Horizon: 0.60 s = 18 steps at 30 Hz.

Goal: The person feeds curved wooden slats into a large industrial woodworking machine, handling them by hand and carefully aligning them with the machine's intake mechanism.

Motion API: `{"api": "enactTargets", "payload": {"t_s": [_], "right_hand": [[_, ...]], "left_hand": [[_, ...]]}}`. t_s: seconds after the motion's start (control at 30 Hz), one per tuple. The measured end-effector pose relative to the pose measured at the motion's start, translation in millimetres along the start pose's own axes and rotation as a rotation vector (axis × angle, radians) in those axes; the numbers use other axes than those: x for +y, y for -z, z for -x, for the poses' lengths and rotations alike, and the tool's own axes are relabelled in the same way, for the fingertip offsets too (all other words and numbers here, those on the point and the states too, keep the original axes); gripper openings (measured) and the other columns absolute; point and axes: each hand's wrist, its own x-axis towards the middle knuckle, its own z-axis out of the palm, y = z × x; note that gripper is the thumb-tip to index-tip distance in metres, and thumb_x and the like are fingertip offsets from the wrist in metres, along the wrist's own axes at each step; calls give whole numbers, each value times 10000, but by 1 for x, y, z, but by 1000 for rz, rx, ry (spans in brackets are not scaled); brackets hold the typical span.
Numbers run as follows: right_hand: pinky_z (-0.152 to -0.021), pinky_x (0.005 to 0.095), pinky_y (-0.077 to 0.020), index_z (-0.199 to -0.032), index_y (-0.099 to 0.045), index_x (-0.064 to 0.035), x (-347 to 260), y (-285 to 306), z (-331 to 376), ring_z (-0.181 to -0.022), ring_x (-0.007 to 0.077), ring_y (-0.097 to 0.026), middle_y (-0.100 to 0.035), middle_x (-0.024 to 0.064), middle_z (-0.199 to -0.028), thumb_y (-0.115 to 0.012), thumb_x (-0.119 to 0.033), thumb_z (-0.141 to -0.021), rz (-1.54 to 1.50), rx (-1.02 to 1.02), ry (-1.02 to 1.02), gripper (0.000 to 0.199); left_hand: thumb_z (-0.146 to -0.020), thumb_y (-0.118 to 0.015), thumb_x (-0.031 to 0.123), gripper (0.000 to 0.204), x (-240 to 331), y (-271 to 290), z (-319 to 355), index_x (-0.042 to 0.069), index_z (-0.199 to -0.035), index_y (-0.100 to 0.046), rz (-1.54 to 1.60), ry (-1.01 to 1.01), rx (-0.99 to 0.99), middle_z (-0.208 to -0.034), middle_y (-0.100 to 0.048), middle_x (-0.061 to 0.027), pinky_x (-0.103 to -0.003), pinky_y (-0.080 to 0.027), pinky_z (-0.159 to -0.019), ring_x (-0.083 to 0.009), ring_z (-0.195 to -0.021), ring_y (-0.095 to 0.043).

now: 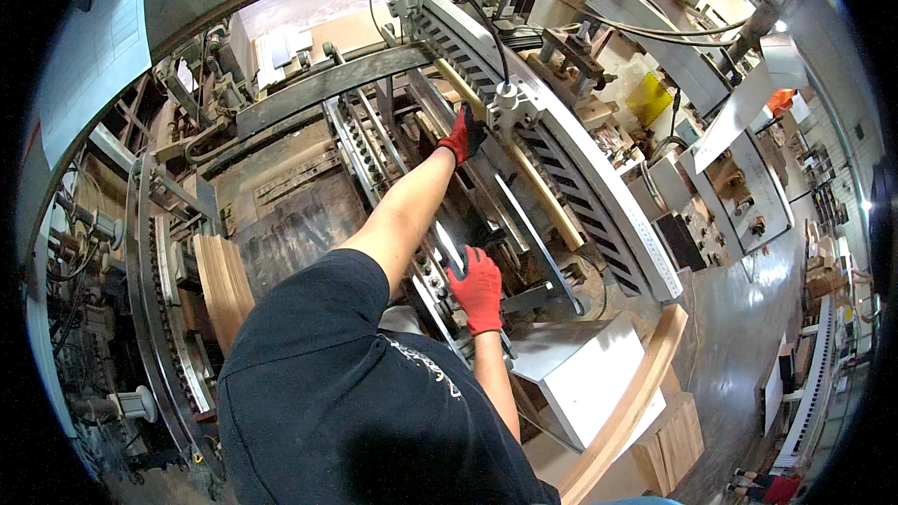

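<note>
My left hand (461,137), in a red glove with a dark palm, reaches far out over the machine. Its fingers are closed at a long narrow wooden strip (547,196), beside a silver clamp head (506,105) on the white slotted beam (599,201). Closer to my body is my right hand (478,290), also in a red glove. Its fingers are bent down by a shiny metal rail (431,282) lined with small fittings. What lies under those fingers is hidden.
Stacked wooden boards (222,281) stand at the left. At the lower right are a white box-shaped panel (599,374), a long wooden piece (636,393) and more stacked wood (675,444). Black hoses (477,9) hang over the far end. Another person (776,486) shows at the lower right rim.
</note>
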Motion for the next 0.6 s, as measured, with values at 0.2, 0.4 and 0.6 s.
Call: {"api": "enactTargets", "payload": {"t_s": [0.2,0.4,0.6], "right_hand": [[-890,428,-479,-1227,-590,-45,-6,4,-3,-1045,326,-605,-622,150,-1152,-730,-317,-790,13,-34,7,533],[-893,426,-480,-1223,-593,-49,-2,3,1,-1047,320,-609,-624,149,-1148,-729,-321,-792,10,-19,2,528],[-860,431,-482,-1208,-596,-51,-7,3,-1,-1020,317,-614,-628,143,-1109,-726,-322,-795,24,-27,27,511]], "left_hand": [[-783,-436,871,1136,-2,13,-20,-39,-1457,-350,84,-73,55,-1253,-543,-178,-420,-465,-854,-330,-976,-533],[-753,-479,878,1230,-3,9,-6,-30,-1531,-188,16,-57,-59,-1528,-339,-220,-414,-425,-1019,-363,-1273,-475],[-830,-562,730,1079,9,12,6,67,-1567,-136,125,-54,-9,-1528,-341,-232,-458,-400,-1057,-390,-1264,-489]]}}
